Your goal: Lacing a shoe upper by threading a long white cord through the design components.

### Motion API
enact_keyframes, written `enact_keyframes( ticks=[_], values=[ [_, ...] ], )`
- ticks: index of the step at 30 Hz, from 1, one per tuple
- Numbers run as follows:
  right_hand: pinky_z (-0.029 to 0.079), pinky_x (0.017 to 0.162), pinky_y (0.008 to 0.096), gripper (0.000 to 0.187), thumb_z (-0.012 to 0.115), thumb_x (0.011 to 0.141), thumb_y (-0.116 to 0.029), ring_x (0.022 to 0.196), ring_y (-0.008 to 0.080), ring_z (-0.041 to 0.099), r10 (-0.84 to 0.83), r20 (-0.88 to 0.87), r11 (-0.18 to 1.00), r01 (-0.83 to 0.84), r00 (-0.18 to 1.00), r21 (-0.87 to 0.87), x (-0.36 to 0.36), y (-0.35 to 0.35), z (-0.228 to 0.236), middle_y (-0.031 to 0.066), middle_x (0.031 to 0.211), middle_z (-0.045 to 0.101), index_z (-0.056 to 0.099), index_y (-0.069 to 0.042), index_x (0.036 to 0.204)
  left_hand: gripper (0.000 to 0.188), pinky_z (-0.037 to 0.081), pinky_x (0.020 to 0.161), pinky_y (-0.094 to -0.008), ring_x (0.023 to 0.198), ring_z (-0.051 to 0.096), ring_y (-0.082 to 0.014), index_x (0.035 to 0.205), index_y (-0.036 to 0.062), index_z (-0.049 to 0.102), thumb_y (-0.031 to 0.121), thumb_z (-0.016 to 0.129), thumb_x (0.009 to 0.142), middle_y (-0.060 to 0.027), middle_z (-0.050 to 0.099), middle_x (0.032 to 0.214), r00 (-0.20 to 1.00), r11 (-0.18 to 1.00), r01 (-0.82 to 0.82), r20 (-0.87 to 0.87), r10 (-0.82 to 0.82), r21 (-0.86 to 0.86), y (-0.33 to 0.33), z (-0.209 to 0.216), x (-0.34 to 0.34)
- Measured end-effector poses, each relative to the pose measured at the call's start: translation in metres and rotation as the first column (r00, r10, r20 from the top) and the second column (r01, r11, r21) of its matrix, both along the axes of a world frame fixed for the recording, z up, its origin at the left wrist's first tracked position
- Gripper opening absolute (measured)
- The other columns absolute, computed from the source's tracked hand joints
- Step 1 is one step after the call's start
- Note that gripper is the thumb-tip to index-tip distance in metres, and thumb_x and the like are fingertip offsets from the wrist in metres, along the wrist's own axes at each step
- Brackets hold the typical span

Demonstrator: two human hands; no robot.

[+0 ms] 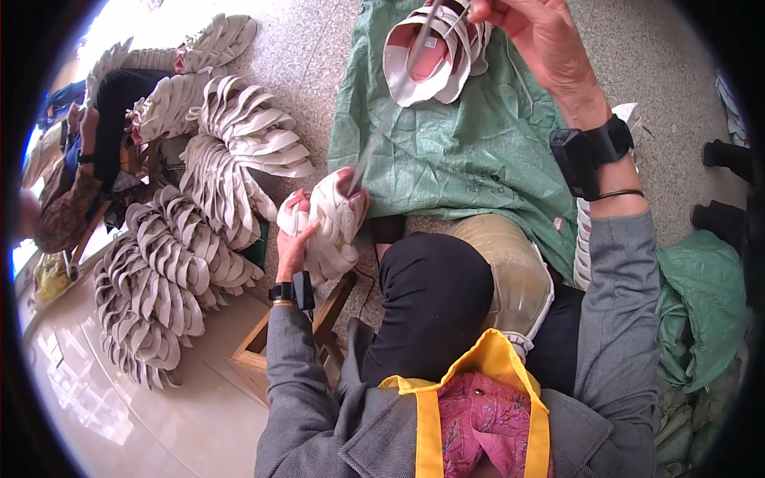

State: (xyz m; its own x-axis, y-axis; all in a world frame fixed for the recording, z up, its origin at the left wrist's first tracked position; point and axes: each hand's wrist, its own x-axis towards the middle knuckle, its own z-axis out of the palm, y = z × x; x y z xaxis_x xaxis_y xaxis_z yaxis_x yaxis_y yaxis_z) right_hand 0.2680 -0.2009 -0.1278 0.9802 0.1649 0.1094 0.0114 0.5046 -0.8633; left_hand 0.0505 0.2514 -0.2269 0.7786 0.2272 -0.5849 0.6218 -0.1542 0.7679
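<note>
My left hand (293, 251) is closed around a pair of white shoe uppers (339, 211) with pink lining, to the left of my knees. A pale, motion-blurred lace (368, 155) stretches from the opening of one upper toward the top edge. My right hand (542, 36) is raised at the top, fingers pinched together near the lace's upper stretch; the exact grip is partly out of view. Below and left of it, more white uppers with pink insides (422, 60) lie nested on a green woven sack (446, 151).
Long curved rows of stacked white uppers (231, 159) cover the floor on the left. A wooden stool (253, 350) stands by my left forearm. Another person's arm (76, 187) is at the far left. A green sack (701, 303) lies at the right.
</note>
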Motion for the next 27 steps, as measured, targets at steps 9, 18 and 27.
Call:
enact_keyframes(
  ticks=[9, 18, 27],
  values=[
    [0.039, 0.055, 0.0192, 0.015, 0.062, 0.102, -0.017, 0.063, 0.0020, 0.050, 0.045, 0.090, 0.925, -0.007, 0.995, -0.379, -0.005, 0.013, 0.009, -0.0011, 0.081, 0.062, 0.064, -0.002, 0.100, 0.080, 0.044, 0.105, -0.0328, 0.121, 0.059, -0.0188, 0.144, 0.0042, 0.050, 0.001, 0.083, 0.072, -0.0040, 0.060, 0.135, 0.986, 0.976, -0.168, 0.007, 0.169, 0.136, 0.071, -0.019, -0.040],
    [0.056, 0.077, 0.0359, 0.022, 0.070, 0.084, -0.011, 0.084, 0.0275, 0.069, 0.338, 0.415, 0.690, 0.077, 0.845, -0.719, -0.050, 0.069, -0.010, 0.0141, 0.097, 0.072, 0.071, 0.000, 0.103, 0.067, 0.047, 0.096, -0.0331, 0.108, 0.062, -0.0174, 0.136, 0.0017, 0.055, 0.014, 0.084, 0.076, -0.0049, 0.064, 0.123, 0.972, 0.973, -0.215, 0.113, 0.206, 0.078, 0.045, 0.006, -0.018],
    [0.056, 0.084, 0.0302, 0.031, 0.069, 0.090, -0.011, 0.090, 0.0162, 0.070, 0.283, -0.054, 0.607, -0.222, 0.958, -0.763, -0.100, 0.007, 0.014, 0.0113, 0.104, 0.073, 0.067, 0.000, 0.119, 0.060, 0.051, 0.091, -0.0312, 0.100, 0.065, -0.0162, 0.131, 0.0002, 0.056, 0.008, 0.085, 0.078, -0.0067, 0.068, 0.116, 0.925, 0.980, -0.151, 0.331, 0.187, -0.130, -0.052, 0.091, 0.034]
  ],
)
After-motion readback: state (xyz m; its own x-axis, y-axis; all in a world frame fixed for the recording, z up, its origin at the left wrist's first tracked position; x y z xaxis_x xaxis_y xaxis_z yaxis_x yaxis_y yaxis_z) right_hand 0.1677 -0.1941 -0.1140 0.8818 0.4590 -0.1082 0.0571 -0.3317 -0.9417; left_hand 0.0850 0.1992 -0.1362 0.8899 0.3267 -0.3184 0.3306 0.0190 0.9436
